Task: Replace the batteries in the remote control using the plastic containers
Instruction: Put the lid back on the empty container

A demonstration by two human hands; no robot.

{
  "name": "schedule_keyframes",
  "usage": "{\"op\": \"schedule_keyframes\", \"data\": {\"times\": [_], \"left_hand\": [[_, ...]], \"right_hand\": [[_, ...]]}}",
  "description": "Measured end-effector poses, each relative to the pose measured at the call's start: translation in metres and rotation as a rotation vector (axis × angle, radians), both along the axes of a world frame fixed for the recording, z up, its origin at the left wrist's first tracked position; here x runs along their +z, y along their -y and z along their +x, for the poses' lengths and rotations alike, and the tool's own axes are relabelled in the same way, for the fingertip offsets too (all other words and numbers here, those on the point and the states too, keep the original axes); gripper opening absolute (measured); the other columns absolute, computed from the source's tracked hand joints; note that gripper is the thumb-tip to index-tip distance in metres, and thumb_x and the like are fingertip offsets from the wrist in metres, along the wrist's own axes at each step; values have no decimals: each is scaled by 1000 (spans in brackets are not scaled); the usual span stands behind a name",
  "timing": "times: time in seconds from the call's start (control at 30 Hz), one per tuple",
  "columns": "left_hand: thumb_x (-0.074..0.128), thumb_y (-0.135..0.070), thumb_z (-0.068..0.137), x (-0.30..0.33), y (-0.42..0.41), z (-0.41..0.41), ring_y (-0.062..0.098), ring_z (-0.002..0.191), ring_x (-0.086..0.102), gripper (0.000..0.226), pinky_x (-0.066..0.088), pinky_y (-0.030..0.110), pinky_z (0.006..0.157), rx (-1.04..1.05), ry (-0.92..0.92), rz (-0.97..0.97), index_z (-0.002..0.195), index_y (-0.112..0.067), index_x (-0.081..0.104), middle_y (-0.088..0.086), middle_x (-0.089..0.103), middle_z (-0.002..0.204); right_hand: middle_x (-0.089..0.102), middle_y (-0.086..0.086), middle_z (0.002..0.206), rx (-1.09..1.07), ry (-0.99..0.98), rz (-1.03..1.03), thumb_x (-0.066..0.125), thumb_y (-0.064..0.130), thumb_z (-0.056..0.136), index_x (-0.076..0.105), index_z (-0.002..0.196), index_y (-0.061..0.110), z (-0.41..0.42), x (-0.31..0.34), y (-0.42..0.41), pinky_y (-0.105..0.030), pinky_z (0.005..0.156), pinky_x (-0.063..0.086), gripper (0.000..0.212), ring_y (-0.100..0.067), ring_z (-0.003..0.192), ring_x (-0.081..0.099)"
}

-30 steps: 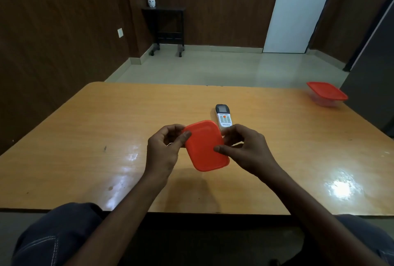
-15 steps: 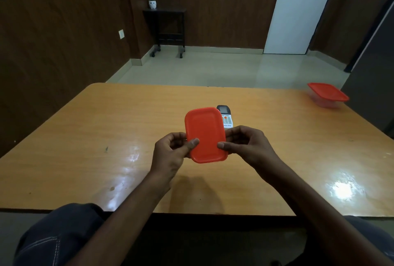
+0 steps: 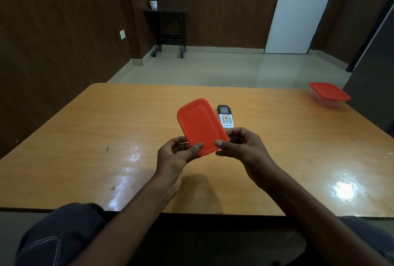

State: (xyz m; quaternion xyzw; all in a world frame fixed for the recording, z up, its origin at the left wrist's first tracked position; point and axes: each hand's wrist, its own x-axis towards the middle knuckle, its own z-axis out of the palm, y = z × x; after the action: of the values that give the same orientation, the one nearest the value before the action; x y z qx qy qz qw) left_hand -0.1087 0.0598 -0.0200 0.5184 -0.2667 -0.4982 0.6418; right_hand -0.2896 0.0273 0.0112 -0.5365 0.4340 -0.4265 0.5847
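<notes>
An orange-red lidded plastic container (image 3: 201,126) is held above the table, its lid tilted toward me. My left hand (image 3: 174,156) pinches its near left corner with thumb on the lid. My right hand (image 3: 243,146) grips its near right edge, thumb on top. The container's body is hidden behind the lid. A white remote control (image 3: 225,116) lies face up on the table just behind the container, its near end hidden by my right hand. A second clear container with a red lid (image 3: 328,94) stands at the table's far right corner.
The wooden table (image 3: 85,148) has glossy reflections at left and right. Beyond it lie a tiled floor, a dark side table (image 3: 168,29) by the wall and a white door (image 3: 302,10). My knees show under the near edge.
Both hands have raised the container and turned its lid more upright, long side pointing away from me. The remote and the far container have not moved.
</notes>
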Motion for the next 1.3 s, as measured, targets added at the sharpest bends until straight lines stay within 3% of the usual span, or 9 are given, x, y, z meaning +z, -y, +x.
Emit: {"op": "schedule_keyframes", "data": {"times": [0.2, 0.37, 0.53, 0.67, 0.83, 0.97, 1.1, 1.2, 1.3], "left_hand": [[83, -8, 74, -2, -3, -3, 32, 96, 74, 52, 62, 37, 75, -99, -172, 65, 120, -2, 56, 19, 69, 117], [79, -5, 79, 10, 2, 13, 26, 90, 75, 37, 63, 33, 73, 58, -219, -27, 111, -5, 61, 18, 71, 112], [78, -6, 69, 17, 0, 15, 26, 88, 76, 50, 63, 33, 75, -37, -281, -81, 115, 1, 62, 19, 72, 112], [78, -5, 69, 19, -1, 11, 29, 94, 74, 44, 63, 34, 73, -97, -185, -134, 111, 1, 63, 16, 73, 107], [75, 1, 81, 15, -4, 11, 31, 95, 70, 36, 63, 42, 78, -138, 58, -145, 113, -4, 60, 17, 69, 101], [83, -25, 75, 14, -5, 14, 22, 86, 73, 46, 62, 43, 78, -51, 165, -155, 118, -21, 66, 10, 69, 99], [79, -46, 72, 12, -6, 18, 14, 81, 63, 31, 59, 36, 73, -9, 420, -171, 99, -32, 75, 1, 66, 89], [80, -36, 78, 10, -6, 22, 10, 78, 58, 22, 55, 28, 68, 6, 539, -185, 98, -29, 73, -1, 63, 85], [80, -25, 82, 8, -5, 22, 7, 73, 56, 17, 52, 29, 68, 21, 570, -214, 95, -24, 70, -3, 61, 78]], "right_hand": [[71, -17, 105, -105, 60, 22, 79, 7, 83, 59, 108, -2, 11, -12, -6, -30, 67, 61, 34, -29, 87, 76], [71, -20, 93, -41, 23, -25, 80, 3, 79, 59, 106, -11, 2, 2, 4, -36, 67, 62, 37, -29, 74, 74], [67, -22, 111, -16, 42, -6, 79, 5, 81, 57, 112, -1, -3, 2, 6, -42, 78, 63, 38, -32, 93, 73], [67, -10, 114, -83, 10, -64, 78, 23, 85, 62, 116, 9, -5, 0, 6, -37, 76, 63, 38, -26, 102, 71], [73, -7, 94, -124, -164, -216, 78, 21, 85, 73, 94, 12, -14, -1, 12, -24, 67, 53, 14, -18, 90, 70], [71, 2, 79, -121, -293, -374, 83, 17, 81, 76, 87, 15, -14, 5, 12, -14, 59, 49, 9, 2, 69, 62], [69, 6, 83, -78, -456, -561, 86, 16, 76, 78, 89, 17, -13, 3, 10, -13, 61, 47, 16, -6, 70, 58], [67, 8, 85, -55, -461, -577, 87, 20, 75, 78, 90, 23, -13, -1, 9, -14, 62, 47, 17, -5, 73, 58], [67, 9, 89, -139, -462, -493, 86, 33, 75, 77, 95, 24, -12, -2, 8, -13, 60, 50, 24, -3, 77, 62]]}}
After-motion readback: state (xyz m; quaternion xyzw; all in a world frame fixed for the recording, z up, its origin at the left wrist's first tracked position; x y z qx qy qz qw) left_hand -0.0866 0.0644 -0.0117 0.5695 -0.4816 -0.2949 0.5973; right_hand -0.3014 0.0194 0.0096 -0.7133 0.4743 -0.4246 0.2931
